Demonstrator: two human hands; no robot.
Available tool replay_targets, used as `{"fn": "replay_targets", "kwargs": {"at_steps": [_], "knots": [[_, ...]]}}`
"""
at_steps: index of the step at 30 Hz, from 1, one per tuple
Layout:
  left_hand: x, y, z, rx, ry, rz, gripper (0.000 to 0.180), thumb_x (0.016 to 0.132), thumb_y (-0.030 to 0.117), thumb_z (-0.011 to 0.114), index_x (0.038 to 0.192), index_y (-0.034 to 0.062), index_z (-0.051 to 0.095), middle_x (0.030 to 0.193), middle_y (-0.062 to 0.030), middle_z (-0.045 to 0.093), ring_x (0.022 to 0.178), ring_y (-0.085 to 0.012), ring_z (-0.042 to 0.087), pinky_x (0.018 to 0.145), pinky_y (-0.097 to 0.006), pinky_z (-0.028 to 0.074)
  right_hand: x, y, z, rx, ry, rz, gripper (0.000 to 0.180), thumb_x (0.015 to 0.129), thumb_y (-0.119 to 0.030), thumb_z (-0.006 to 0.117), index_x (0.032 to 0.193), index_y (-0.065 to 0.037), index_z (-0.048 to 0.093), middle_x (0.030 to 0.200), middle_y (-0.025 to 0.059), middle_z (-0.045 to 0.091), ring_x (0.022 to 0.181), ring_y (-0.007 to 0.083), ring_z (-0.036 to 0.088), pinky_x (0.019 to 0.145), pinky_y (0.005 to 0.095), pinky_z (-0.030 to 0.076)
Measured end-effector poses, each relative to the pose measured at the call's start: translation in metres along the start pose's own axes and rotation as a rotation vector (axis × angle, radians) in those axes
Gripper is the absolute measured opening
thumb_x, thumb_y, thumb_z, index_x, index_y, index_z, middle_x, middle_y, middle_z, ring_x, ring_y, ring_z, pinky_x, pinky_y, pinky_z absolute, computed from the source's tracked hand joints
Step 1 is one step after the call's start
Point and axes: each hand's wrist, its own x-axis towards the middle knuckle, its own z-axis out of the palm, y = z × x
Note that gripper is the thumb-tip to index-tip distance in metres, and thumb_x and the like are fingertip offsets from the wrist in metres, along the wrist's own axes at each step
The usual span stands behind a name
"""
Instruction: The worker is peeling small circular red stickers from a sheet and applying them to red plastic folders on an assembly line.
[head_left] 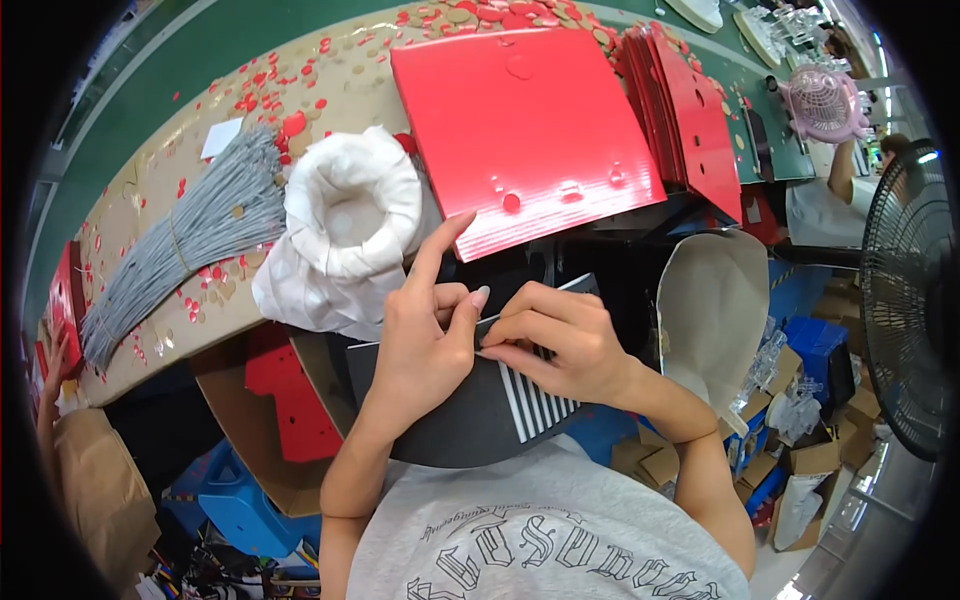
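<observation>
Your left hand [425, 335] and right hand [555, 340] both pinched the dark striped card [470, 410] at its top edge; it looked light, thin, easily creased.

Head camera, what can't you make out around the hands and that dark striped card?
- Head view: what the fingertips pinch on the dark striped card; the left hand and right hand cover that spot.
- The card's near edge, hidden by the grey shirt.
- Where the grey cord bundle ends: too blurred near the picture's rim.
- The pink fan: too small for detail.
</observation>
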Motion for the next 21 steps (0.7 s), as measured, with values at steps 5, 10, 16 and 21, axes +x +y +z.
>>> {"fn": "replay_targets", "kwargs": {"at_steps": [5, 10, 16, 21], "knots": [[0.005, -0.003, 0.006, 0.176, 0.047, 0.127, 0.064, 0.092, -0.002, 0.061, 0.151, 0.0023, 0.037, 0.051, -0.0155, 0.050, 0.041, -0.0205, 0.047, 0.049, -0.033, 0.036, 0.019, 0.004, -0.026, 0.158, -0.040, 0.013, 0.017, 0.075, -0.005, 0.084, 0.084, -0.003, 0.070, 0.080, 0.0074, 0.065, 0.069, 0.0195, 0.064, 0.057, 0.0286, 0.049], [0.014, 0.005, 0.013, 0.332, -0.101, 0.083, 0.071, 0.092, 0.006, 0.065, 0.155, 0.0024, 0.031, 0.052, -0.0157, 0.053, 0.041, -0.0289, 0.050, 0.050, -0.039, 0.041, 0.072, 0.041, -0.060, 0.057, 0.072, 0.141, 0.009, 0.086, -0.008, 0.074, 0.090, 0.000, 0.070, 0.084, 0.0042, 0.067, 0.070, 0.0089, 0.057, 0.061, 0.0228, 0.043], [0.011, -0.008, 0.017, 0.348, -0.086, 0.254, 0.065, 0.090, 0.002, 0.068, 0.150, 0.0074, 0.045, 0.049, -0.0075, 0.047, 0.040, -0.0112, 0.038, 0.044, -0.029, 0.033, 0.101, 0.070, -0.056, -0.048, -0.010, 0.125, 0.015, 0.088, -0.013, 0.076, 0.092, 0.001, 0.070, 0.084, 0.0028, 0.068, 0.071, 0.0066, 0.057, 0.062, 0.0228, 0.044], [0.013, -0.006, 0.018, 0.374, -0.017, 0.240, 0.064, 0.089, 0.001, 0.069, 0.148, 0.0076, 0.047, 0.048, -0.0083, 0.046, 0.039, -0.0139, 0.040, 0.045, -0.031, 0.034, 0.104, 0.079, -0.054, 0.059, -0.175, 0.170, 0.014, 0.089, -0.012, 0.074, 0.091, 0.001, 0.069, 0.082, 0.0048, 0.067, 0.075, 0.0100, 0.061, 0.067, 0.0255, 0.048]]}}
